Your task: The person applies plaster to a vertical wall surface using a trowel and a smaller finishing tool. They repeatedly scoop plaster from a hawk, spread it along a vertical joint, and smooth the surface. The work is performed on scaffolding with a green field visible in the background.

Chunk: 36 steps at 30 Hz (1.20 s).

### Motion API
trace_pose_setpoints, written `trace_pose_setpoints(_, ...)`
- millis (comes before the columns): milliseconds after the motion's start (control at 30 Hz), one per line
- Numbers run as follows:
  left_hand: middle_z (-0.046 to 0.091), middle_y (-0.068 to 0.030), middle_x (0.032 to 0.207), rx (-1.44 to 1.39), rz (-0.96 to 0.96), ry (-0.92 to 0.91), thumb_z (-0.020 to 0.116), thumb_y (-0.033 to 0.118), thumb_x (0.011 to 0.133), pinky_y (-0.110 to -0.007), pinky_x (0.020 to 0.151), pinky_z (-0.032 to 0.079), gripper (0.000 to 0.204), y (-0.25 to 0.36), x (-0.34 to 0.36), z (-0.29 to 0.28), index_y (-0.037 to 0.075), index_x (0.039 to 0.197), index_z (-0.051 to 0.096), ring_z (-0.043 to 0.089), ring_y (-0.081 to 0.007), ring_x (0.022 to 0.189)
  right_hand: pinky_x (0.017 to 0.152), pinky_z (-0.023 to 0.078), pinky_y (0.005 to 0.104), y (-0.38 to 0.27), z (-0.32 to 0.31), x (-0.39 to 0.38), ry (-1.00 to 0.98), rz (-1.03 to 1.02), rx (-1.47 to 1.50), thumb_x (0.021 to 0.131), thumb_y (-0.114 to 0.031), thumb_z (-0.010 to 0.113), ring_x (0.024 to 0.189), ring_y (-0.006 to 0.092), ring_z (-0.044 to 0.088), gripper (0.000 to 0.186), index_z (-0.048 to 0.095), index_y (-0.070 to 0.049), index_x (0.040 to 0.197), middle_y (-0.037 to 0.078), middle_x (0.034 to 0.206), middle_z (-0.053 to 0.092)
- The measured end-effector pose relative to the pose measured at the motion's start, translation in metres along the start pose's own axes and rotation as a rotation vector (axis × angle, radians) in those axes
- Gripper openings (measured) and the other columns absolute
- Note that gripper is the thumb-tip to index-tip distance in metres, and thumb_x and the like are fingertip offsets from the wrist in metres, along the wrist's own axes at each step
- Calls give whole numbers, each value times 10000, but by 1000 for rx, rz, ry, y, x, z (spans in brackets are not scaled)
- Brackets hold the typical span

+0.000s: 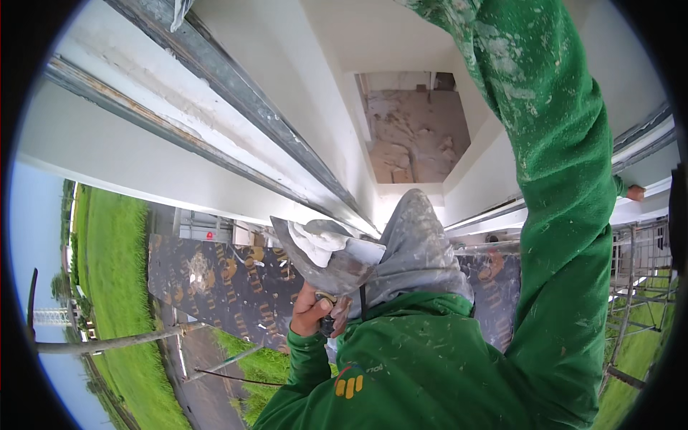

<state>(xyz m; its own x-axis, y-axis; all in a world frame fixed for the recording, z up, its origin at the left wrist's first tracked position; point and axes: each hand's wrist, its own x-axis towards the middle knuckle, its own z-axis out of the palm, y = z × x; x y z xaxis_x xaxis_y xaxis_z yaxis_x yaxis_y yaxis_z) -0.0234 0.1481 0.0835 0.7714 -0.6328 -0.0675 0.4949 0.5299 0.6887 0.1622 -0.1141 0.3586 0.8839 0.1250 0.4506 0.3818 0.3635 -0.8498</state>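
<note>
My left hand (312, 313) is closed round the dark handle of a metal trowel (301, 261), held beside my grey-trousered leg. White plaster (319, 244) lies heaped on the trowel's broad blade. A flat, pale metal piece (365, 251) shows at the blade's right edge; whether it is a separate tool I cannot tell. My right arm, in a green sleeve (555, 143) smeared with white, reaches up past the upper edge. The right hand itself is out of the picture, so what it touches is hidden. White wall edges with grey metal strips (258, 115) run down in front of me.
Under me is a dark, printed plywood platform (222, 279). A scaffold tube (122, 344) crosses at the left above grass, with more scaffolding (634, 287) at the right. Another person's hand (635, 193) rests on a ledge at far right. An opening ahead shows a dusty floor (416, 136).
</note>
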Motion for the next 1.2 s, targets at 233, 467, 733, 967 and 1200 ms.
trace_pose_setpoints(233,533,-209,788,-161,128,-46,556,148,905,-275,378,402,584,14,16,15,-3,1400,284,475,-172,498,1010,416,479,72,-7,-132,9,-625,-295,948,-277,545,1100,316,559,419,544,37,1225,210,1210,549)
trace_pose_setpoints(467,604,-212,851,37,87,-264,565,150,906,-257,412,402,562,27,37,-7,-82,1354,316,501,-131,528,997,383,499,111,-45,-200,-433,-350,-986,932,-144,561,1079,295,539,354,543,38,1236,190,1183,536)
trace_pose_setpoints(733,526,-129,831,1750,768,80,621,-36,714,-338,466,432,630,56,77,25,39,1327,495,562,-239,584,901,460,324,159,-76,-252,489,568,356,810,7,651,1017,201,584,431,521,48,1219,131,1160,566)
trace_pose_setpoints(967,490,-74,862,2045,824,-53,664,76,532,-324,466,445,730,23,69,-26,197,1247,579,553,-207,617,889,454,321,143,-50,-268,298,750,384,816,-51,640,1029,189,584,442,507,28,1231,113,1118,600)
trace_pose_setpoints(1200,478,-59,712,497,-52,172,496,141,967,-279,478,447,351,-33,19,-64,-22,1271,435,483,-170,507,915,424,332,83,-43,-242,326,165,-49,948,-162,558,985,178,544,425,451,5,1324,117,1041,572)
